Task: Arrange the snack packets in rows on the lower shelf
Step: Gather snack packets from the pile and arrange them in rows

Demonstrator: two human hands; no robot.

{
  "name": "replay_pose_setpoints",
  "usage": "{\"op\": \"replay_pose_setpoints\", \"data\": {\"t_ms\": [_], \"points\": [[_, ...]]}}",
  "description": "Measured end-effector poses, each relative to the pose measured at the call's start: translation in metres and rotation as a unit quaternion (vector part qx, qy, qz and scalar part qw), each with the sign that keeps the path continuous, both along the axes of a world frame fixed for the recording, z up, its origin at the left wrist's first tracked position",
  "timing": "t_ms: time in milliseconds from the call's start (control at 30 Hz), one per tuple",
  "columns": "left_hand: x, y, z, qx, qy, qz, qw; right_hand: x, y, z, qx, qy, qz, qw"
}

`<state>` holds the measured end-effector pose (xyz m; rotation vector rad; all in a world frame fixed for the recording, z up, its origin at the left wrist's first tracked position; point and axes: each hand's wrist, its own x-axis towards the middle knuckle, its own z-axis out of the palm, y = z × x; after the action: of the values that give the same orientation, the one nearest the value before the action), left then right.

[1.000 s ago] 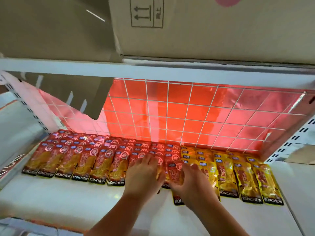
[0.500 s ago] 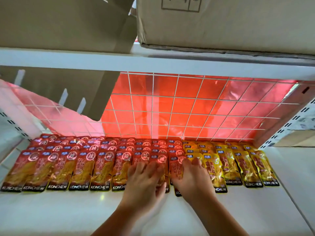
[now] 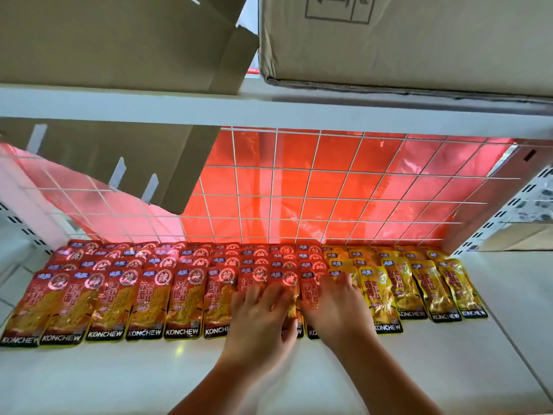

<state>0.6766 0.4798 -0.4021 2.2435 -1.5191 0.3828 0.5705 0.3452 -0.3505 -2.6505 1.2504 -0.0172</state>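
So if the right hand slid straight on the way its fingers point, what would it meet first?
Probably the right hand would first meet the overlapped back-row packets at the red-yellow seam; beyond them stands the wire grid. Depth is unclear.

Brightly, evenly lit. Backlit in red-orange through the film behind the wire grid, far beyond both hands. Glazed with sheen on the red packets left of the left hand and the yellow packets right of the right hand. Smeared by motion blur at the fingertips and beside the left wrist. Dotted with one glint on the lower shelf left of that wrist. Bowed by wide-angle distortion out to either side.
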Motion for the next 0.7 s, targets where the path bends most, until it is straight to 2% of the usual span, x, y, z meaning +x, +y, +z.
{"op": "replay_pose_setpoints", "data": {"t_ms": [133,400,700], "points": [[0.000,-0.001,-0.002,-0.012,-0.003,-0.007,1.000,-0.002,0.000,0.003,0.010,-0.017,0.002,1.000],[0.001,0.000,-0.006,-0.003,0.003,-0.003,1.000,-0.030,-0.011,0.007,-0.011,-0.110,0.026,0.994],[0.001,0.003,0.006,-0.013,0.050,0.001,0.999,-0.032,-0.007,0.011,-0.010,-0.135,0.054,0.989]]}}
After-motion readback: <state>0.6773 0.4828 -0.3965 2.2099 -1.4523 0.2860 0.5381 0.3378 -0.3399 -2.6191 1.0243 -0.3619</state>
